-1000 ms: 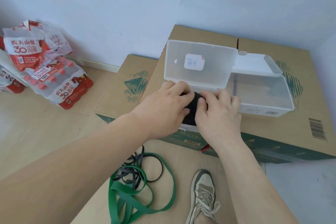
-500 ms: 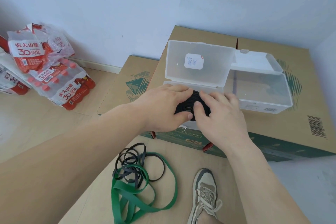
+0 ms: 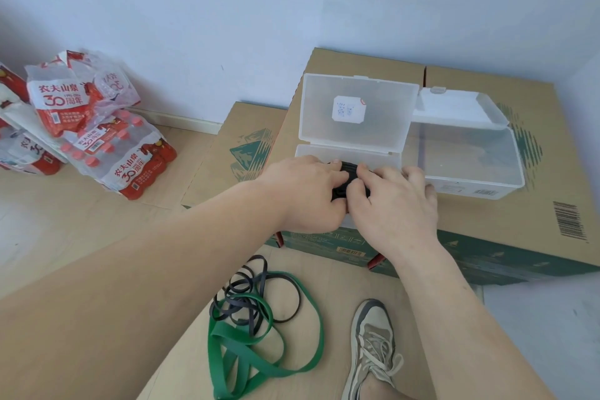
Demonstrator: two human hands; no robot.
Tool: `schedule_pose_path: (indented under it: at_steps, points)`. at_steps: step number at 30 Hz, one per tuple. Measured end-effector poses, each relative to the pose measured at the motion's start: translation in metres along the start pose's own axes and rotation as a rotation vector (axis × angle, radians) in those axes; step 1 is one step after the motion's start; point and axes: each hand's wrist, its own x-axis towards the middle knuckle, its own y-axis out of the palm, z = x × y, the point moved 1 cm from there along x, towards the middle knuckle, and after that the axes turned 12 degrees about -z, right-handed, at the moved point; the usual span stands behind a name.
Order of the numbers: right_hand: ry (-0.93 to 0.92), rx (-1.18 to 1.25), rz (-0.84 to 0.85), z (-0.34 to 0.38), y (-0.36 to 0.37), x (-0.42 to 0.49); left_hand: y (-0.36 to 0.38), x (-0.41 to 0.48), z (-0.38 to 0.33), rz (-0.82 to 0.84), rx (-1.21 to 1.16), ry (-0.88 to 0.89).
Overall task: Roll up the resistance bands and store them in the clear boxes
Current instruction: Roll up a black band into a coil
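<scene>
Your left hand (image 3: 305, 191) and right hand (image 3: 393, 201) both pinch the rolled black band (image 3: 347, 172) with curled fingers (image 3: 336, 177), at the open clear box (image 3: 373, 157).

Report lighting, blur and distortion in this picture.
Head view: soft even light, no hard shadows; no glare on the clear box lid; wide-angle stretch enlarges the near forearms; rolled black band is sharp but mostly covered by the left hand and right hand.
</scene>
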Motion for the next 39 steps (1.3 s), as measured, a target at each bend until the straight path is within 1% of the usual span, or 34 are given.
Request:
schedule_pose_path:
  at_steps: [4,7,11,14,16,19,21,22,24,26,28,31,33,34,35,36,37,39]
  points:
    - [-0.072,0.011,-0.096,-0.002,-0.003,-0.007,-0.004,-0.006,0.009,0.02,-0.017,0.052]
    - [-0.127,-0.001,-0.112,-0.004,-0.005,-0.015,-0.007,-0.015,0.013,-0.022,-0.049,0.097]
    - [-0.16,0.033,-0.166,-0.007,-0.009,-0.02,-0.006,-0.024,0.012,-0.081,-0.06,0.104]
    - [-0.168,0.169,-0.26,-0.009,-0.014,-0.023,-0.004,-0.028,0.015,-0.141,-0.008,0.107]
    - [-0.171,0.233,-0.237,-0.01,-0.012,-0.023,0.0,-0.029,0.016,-0.172,0.007,0.088]
    - [-0.26,0.162,-0.108,-0.011,-0.003,-0.021,0.006,-0.025,0.014,-0.216,-0.01,0.055]
    - [-0.256,0.225,-0.061,-0.012,0.002,-0.015,0.009,-0.02,0.014,-0.247,-0.017,0.026]
    - [-0.254,0.28,-0.08,-0.013,0.002,-0.012,0.01,-0.015,0.014,-0.274,-0.016,0.017]
    - [-0.256,0.347,-0.185,-0.014,0.005,-0.008,0.009,-0.007,0.014,-0.322,-0.024,-0.021]
    - [-0.257,0.347,-0.268,-0.013,0.009,-0.006,0.008,-0.004,0.014,-0.367,-0.062,-0.083]
    - [-0.253,0.336,-0.309,-0.009,0.01,-0.008,0.007,-0.009,0.013,-0.401,-0.128,-0.126]
    - [-0.287,0.352,-0.422,0.003,0.004,-0.015,0.008,-0.04,0.016,-0.514,-0.21,-0.119]
    - [-0.352,0.358,-0.469,0.016,0.004,-0.027,0.015,-0.071,0.025,-0.517,-0.261,-0.184]
    - [-0.389,0.365,-0.45,0.025,0.005,-0.037,0.022,-0.088,0.031,-0.483,-0.286,-0.237]
    - [-0.418,0.373,-0.386,0.034,0.009,-0.048,0.029,-0.105,0.038,-0.43,-0.304,-0.298]
    - [-0.431,0.371,-0.271,0.043,0.014,-0.059,0.037,-0.121,0.044,-0.359,-0.31,-0.361]
    - [-0.433,0.349,-0.121,0.05,0.022,-0.071,0.047,-0.137,0.051,-0.271,-0.316,-0.431]
    - [-0.424,0.279,0.176,0.063,0.041,-0.093,0.068,-0.166,0.063,-0.049,-0.352,-0.584]
